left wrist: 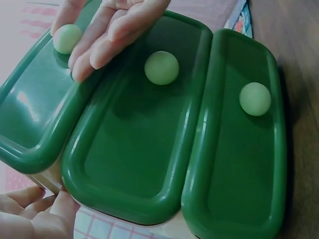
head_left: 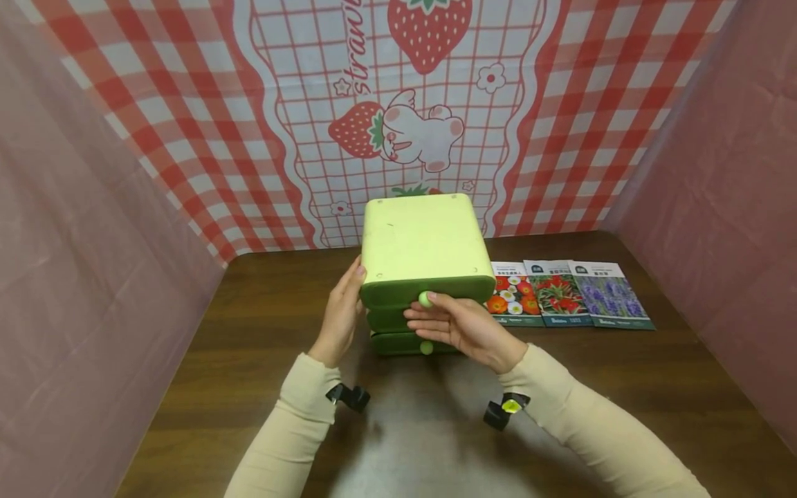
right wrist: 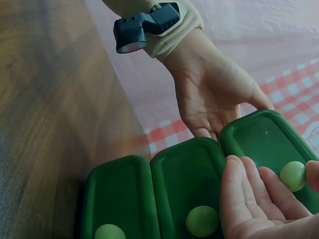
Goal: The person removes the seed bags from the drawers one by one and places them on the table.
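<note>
A small three-drawer cabinet (head_left: 423,238) with a pale yellow-green top and dark green drawer fronts stands on the table. My right hand (head_left: 470,328) pinches the round light green knob (left wrist: 67,39) of the top drawer (right wrist: 259,134) between thumb and forefinger. Its other fingers extend in front of the drawer fronts. My left hand (head_left: 341,311) rests against the cabinet's left side, fingers extended along it and the thumb near the upper edge. Below, the middle drawer (left wrist: 134,134) and bottom drawer (left wrist: 237,154) have matching knobs that neither hand touches.
Several overlapping flower-picture packets, among them a purple-flower one (head_left: 610,294), lie right of the cabinet on the brown wooden table (head_left: 249,360). A strawberry-print checked cloth (head_left: 299,138) hangs behind. Pink cloth (head_left: 703,159) hangs at both sides.
</note>
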Tool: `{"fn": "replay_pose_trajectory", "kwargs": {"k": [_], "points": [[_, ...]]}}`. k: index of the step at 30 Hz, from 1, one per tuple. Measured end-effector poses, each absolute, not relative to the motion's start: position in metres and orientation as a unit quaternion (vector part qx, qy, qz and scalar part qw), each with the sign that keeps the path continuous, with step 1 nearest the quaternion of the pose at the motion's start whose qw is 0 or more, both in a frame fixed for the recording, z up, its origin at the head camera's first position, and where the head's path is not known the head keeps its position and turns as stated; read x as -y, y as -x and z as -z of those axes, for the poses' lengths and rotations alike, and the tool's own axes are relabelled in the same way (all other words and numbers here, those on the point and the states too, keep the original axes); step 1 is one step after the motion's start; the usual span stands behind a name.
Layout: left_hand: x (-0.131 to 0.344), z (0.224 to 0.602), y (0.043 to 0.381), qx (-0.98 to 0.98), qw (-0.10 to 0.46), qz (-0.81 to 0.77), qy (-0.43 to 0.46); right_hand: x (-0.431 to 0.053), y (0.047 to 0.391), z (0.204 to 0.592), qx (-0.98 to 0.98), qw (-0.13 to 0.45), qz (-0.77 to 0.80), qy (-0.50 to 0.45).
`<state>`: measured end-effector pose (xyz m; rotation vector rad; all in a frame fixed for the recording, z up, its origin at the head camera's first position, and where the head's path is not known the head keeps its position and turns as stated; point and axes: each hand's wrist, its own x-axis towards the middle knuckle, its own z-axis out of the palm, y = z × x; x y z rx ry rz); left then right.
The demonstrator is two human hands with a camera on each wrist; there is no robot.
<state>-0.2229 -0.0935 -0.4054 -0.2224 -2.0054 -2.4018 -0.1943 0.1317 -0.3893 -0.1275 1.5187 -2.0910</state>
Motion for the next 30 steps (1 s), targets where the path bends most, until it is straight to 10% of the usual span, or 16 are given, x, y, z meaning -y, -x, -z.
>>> {"fn": "replay_pose_trajectory", "kwargs": {"k": [30], "points": [[0.093,0.393,0.221,0.642,-0.01,0.766,0.033,-0.142,0.193,0.444,-0.6,0.301,0.741,-0.019]]}}
